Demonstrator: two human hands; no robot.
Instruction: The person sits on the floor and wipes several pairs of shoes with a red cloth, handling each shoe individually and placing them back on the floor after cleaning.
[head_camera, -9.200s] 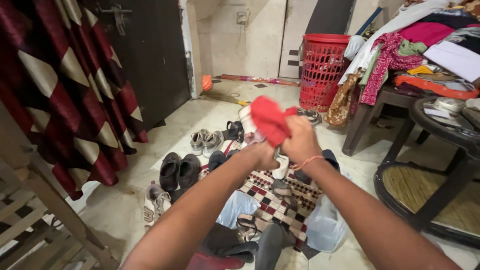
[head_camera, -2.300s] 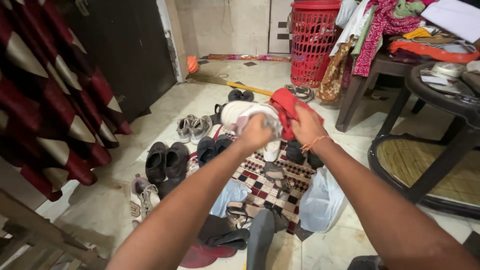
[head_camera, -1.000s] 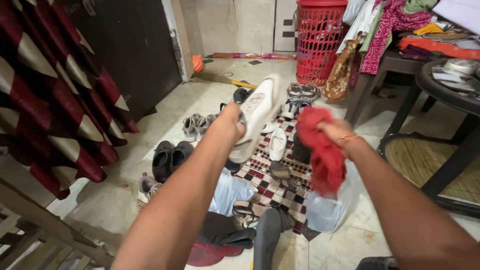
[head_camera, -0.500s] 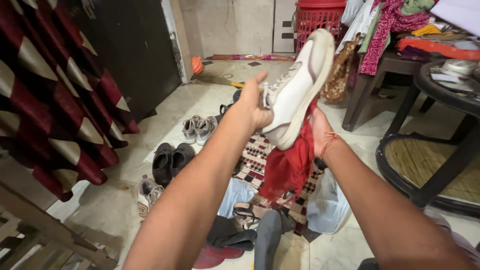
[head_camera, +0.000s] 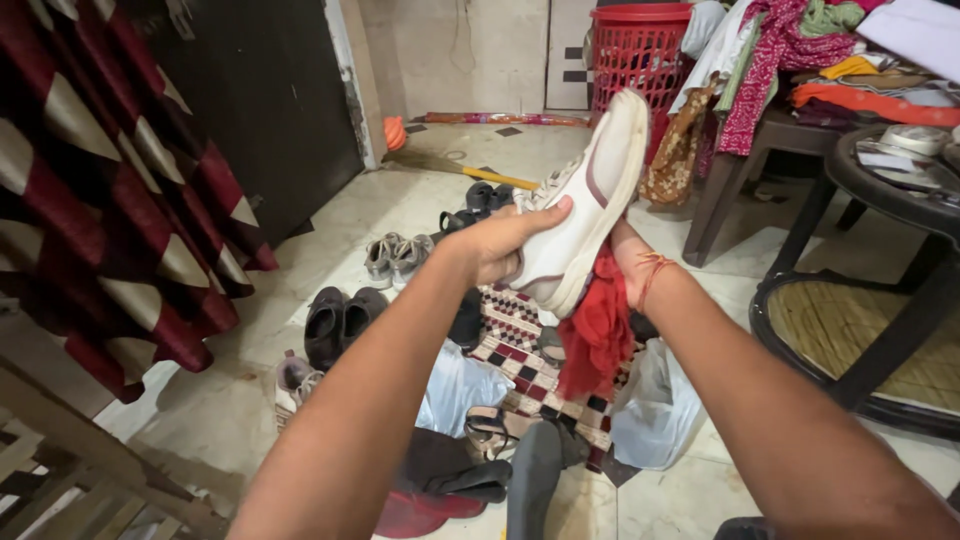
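Note:
My left hand (head_camera: 505, 243) grips a white sneaker (head_camera: 588, 205) by its side, holding it up in front of me with the toe pointing up and away. My right hand (head_camera: 628, 262) sits behind and under the shoe, mostly hidden by it, with a red cloth (head_camera: 597, 330) held in it and hanging down below the heel. An orange thread circles my right wrist.
Several pairs of shoes lie on the tiled floor: black ones (head_camera: 338, 322), grey ones (head_camera: 392, 256). A checked mat (head_camera: 522, 350), plastic bags (head_camera: 655, 408), a red laundry basket (head_camera: 640, 50), a cluttered table (head_camera: 800, 110) and a round black stand (head_camera: 880, 280) are around. A red patterned curtain (head_camera: 110, 190) hangs left.
The white sneaker went from being wiped with the cloth to being lifted and turned toe-up by my left hand. The red cloth dropped from the shoe and now hangs beneath it.

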